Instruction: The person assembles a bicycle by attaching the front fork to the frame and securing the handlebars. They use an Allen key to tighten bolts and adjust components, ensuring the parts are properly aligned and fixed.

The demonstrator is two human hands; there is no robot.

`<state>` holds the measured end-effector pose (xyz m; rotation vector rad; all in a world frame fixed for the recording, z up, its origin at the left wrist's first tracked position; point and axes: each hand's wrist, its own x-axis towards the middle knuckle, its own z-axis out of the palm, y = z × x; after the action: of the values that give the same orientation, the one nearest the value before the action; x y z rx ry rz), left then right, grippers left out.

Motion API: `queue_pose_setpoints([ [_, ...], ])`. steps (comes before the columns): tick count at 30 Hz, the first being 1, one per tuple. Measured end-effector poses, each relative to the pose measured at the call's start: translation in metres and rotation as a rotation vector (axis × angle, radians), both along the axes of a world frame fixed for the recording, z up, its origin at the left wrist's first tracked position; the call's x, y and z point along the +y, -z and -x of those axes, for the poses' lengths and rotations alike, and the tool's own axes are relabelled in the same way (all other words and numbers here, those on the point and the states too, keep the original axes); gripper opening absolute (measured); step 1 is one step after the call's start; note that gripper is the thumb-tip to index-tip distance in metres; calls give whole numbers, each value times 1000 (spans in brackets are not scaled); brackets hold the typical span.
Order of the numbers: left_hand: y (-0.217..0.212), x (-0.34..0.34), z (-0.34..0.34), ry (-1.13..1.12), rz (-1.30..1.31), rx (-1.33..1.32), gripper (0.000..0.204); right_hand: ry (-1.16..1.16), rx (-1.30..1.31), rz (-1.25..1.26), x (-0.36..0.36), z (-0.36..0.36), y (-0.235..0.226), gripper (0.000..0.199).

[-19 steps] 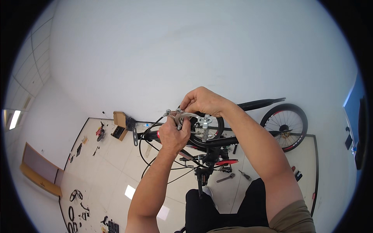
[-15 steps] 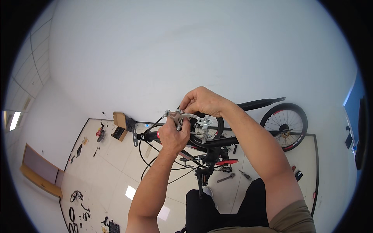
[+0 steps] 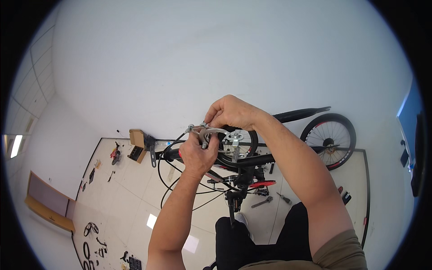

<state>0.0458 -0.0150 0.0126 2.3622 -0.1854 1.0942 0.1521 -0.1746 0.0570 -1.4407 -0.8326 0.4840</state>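
A silver bicycle brake caliper (image 3: pixel 221 131) with curved arms is held up in front of me, above a black bicycle frame (image 3: pixel 260 160). My left hand (image 3: pixel 198 154) is closed around the caliper's left part from below. The fingers of my right hand (image 3: pixel 230 112) pinch at the top of the caliper, near where a black brake cable (image 3: pixel 174 141) comes in. What small part those fingertips grip is hidden. Behind the caliper is a spoked wheel (image 3: pixel 249 146). Loops of cable hang below my left hand.
Against the wall at right lean a wheel (image 3: pixel 330 141) and a black fork-like part (image 3: pixel 301 115). An adjustable wrench (image 3: pixel 262 202) and a screwdriver (image 3: pixel 284 198) lie near my feet. An open cardboard box (image 3: pixel 137 146) sits left, with several loose parts on the floor.
Both hands and the caliper have shifted slightly left and up. My hold on the caliper looks much the same.
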Motion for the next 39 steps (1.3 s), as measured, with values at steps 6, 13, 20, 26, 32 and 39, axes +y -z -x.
queue_pose_setpoints([
  [6,-1,-1,-1,7,-6,-14,20,10,-13,8,1,-4,1,20],
  [13,0,1,-7,26,-64,-141,19,31,-25,36,3,-3,-2,19],
  [20,-7,-5,-4,-33,-37,-57,18,51,-101,75,3,-2,-4,17],
  [26,-10,-6,-1,-36,-6,-8,19,5,-77,79,3,-2,-6,19],
  [32,-11,-6,-1,-47,8,19,19,28,-52,81,6,-2,-6,22],
  [39,-12,-7,2,-84,22,71,27,76,-62,104,7,-1,-6,22],
])
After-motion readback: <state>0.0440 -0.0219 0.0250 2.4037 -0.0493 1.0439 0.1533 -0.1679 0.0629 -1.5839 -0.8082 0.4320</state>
